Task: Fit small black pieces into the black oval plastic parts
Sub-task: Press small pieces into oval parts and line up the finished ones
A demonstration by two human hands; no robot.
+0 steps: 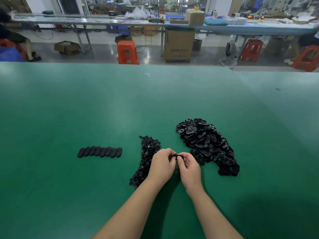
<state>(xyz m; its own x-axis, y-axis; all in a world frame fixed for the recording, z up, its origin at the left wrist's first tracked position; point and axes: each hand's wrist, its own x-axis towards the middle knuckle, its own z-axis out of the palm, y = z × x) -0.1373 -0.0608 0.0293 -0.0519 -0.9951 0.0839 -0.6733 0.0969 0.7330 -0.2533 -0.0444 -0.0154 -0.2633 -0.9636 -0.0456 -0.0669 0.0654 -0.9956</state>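
My left hand [162,165] and my right hand [189,167] meet above the green table, and together they pinch one black oval part [174,156], mostly hidden by the fingers. A heap of black oval parts [207,144] lies to the right of my hands. A narrower pile of small black pieces [146,156] stretches under and left of my left hand. Further left, several black oval parts lie side by side in a neat row [100,151].
The green table [103,109] reaches far ahead and to both sides. Beyond its far edge are an orange stool [127,52], a cardboard box [178,46], red stools [252,50] and a long bench with boxes.
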